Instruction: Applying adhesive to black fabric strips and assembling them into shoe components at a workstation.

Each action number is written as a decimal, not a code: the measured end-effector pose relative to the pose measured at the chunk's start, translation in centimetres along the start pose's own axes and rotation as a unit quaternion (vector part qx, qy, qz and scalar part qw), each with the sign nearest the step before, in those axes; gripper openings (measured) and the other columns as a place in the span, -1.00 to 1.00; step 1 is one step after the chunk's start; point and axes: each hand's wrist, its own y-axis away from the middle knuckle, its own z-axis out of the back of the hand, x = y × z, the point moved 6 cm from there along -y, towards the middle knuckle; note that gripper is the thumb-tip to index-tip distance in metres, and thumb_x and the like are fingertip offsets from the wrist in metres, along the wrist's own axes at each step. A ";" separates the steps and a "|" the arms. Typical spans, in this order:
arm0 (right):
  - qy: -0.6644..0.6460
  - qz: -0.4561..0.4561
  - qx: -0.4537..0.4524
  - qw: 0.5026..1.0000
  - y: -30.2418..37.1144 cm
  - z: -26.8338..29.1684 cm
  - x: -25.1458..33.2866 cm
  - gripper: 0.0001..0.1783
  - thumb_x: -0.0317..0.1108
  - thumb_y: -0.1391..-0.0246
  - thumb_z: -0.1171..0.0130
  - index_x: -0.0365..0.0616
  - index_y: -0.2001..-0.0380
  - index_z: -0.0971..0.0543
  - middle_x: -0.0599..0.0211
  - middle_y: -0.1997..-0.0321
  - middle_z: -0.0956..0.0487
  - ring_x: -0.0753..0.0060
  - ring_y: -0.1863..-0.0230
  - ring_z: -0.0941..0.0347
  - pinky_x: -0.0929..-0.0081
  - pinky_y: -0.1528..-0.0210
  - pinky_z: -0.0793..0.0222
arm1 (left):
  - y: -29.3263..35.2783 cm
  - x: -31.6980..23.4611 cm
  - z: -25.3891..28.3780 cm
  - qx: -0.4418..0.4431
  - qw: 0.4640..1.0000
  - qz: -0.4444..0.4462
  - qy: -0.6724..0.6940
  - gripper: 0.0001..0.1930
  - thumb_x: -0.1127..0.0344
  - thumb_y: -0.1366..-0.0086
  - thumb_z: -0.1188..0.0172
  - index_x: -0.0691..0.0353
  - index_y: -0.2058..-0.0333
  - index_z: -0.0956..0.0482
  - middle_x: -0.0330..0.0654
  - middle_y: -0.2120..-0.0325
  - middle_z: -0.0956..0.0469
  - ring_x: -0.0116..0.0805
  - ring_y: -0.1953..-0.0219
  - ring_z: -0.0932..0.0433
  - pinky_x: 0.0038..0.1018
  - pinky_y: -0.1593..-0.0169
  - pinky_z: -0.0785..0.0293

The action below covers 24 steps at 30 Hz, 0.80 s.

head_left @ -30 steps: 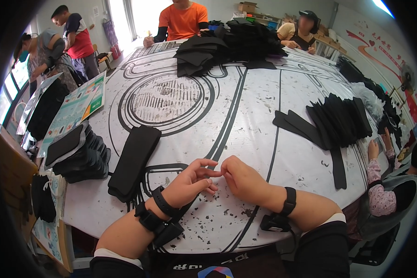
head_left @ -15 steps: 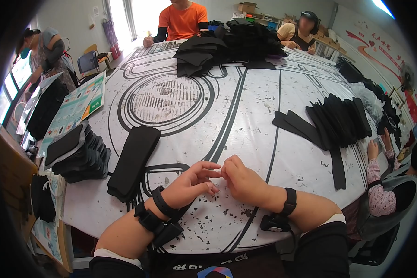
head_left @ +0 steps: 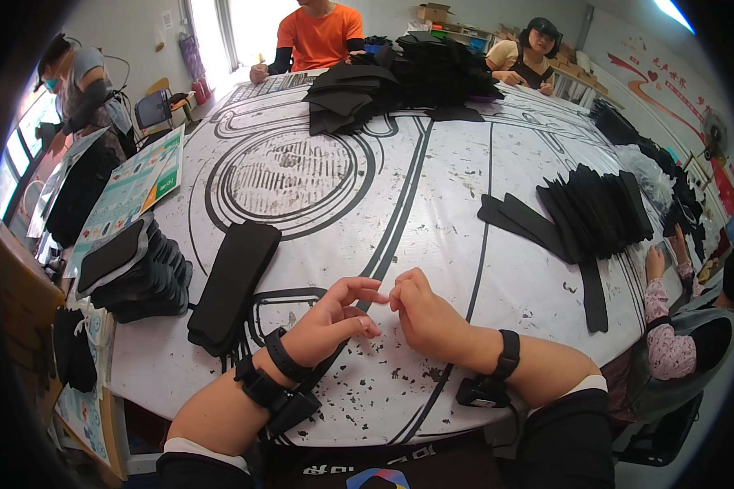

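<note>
Over the near middle of the table, my left hand [head_left: 328, 326] is held palm inward with its fingers bent and apart, and nothing shows in it. Close to its fingertips, my right hand [head_left: 432, 316] is closed, thumb and fingers pressed together. Whatever it may hold is hidden. A stack of flat black foam-like pieces [head_left: 235, 285] with rounded ends lies left of my left hand. Farther right, a fanned row of similar black strips [head_left: 599, 212] rests on the table, with one strip [head_left: 594, 297] pointing toward me.
The white table cover [head_left: 457, 204] has black line drawings and worn specks. At the far side rises a big heap of black pieces [head_left: 432, 77]. A tall pile of black and grey pads [head_left: 139, 269] stands at the left edge. Several people sit or stand around the table.
My left fingers have drawn slightly apart from my right hand, leaving a small gap. The person at the far left has shifted posture. The piles look the same.
</note>
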 end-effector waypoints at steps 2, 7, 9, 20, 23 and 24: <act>0.003 0.013 -0.015 1.000 -0.2 -0.1 -0.3 -0.79 -0.68 0.11 0.11 -0.21 0.35 -0.28 0.11 0.26 -0.27 0.07 0.36 -0.32 0.36 0.37 -0.29 | 0.0 0.1 0.0 0.006 1.000 0.006 -0.014 -0.53 0.49 -0.19 0.03 0.21 -0.09 -0.14 -0.19 0.21 -0.35 -0.45 0.27 -0.43 -0.50 0.13 -0.39; -0.010 0.033 0.000 0.999 -0.2 -0.1 0.0 -0.81 -0.63 0.10 0.04 -0.16 0.36 -0.33 0.21 0.32 -0.33 0.22 0.41 -0.35 0.45 0.40 -0.30 | -0.1 0.1 -0.2 0.011 1.000 0.006 -0.004 -0.54 0.50 -0.18 0.04 0.20 -0.08 -0.15 -0.30 0.39 -0.30 -0.54 0.35 -0.36 -0.55 0.20 -0.37; -0.027 0.031 0.013 0.999 -0.3 -0.3 0.0 -0.85 -0.60 0.10 0.01 -0.14 0.42 -0.37 0.26 0.36 -0.34 0.37 0.50 -0.34 0.52 0.46 -0.28 | -0.1 0.2 -0.2 0.010 1.000 0.004 -0.006 -0.54 0.51 -0.18 0.03 0.20 -0.08 -0.15 -0.32 0.42 -0.29 -0.56 0.37 -0.34 -0.56 0.21 -0.36; -0.086 0.018 0.063 0.994 -0.4 -0.4 0.1 -0.89 -0.57 0.10 0.02 -0.15 0.44 -0.39 0.29 0.37 -0.33 0.44 0.50 -0.32 0.56 0.46 -0.26 | -0.1 0.1 -0.2 0.012 1.000 -0.007 -0.017 -0.51 0.52 -0.11 0.02 0.21 -0.06 -0.17 -0.30 0.46 -0.29 -0.51 0.39 -0.36 -0.57 0.23 -0.36; -0.095 0.010 0.072 0.993 -0.4 -0.5 0.0 -0.90 -0.56 0.11 0.02 -0.16 0.44 -0.40 0.26 0.37 -0.33 0.38 0.48 -0.33 0.51 0.43 -0.28 | -0.1 0.1 -0.2 0.024 1.000 -0.003 -0.009 -0.51 0.56 -0.14 0.06 0.21 -0.08 -0.14 -0.31 0.43 -0.29 -0.56 0.38 -0.32 -0.57 0.21 -0.34; -0.096 0.011 0.073 0.993 -0.4 -0.6 -0.1 -0.90 -0.56 0.11 0.02 -0.16 0.44 -0.40 0.26 0.37 -0.33 0.38 0.48 -0.33 0.51 0.43 -0.27 | -0.1 0.1 -0.2 0.025 1.000 -0.003 -0.009 -0.51 0.56 -0.14 0.06 0.21 -0.08 -0.14 -0.31 0.43 -0.29 -0.56 0.38 -0.32 -0.57 0.21 -0.34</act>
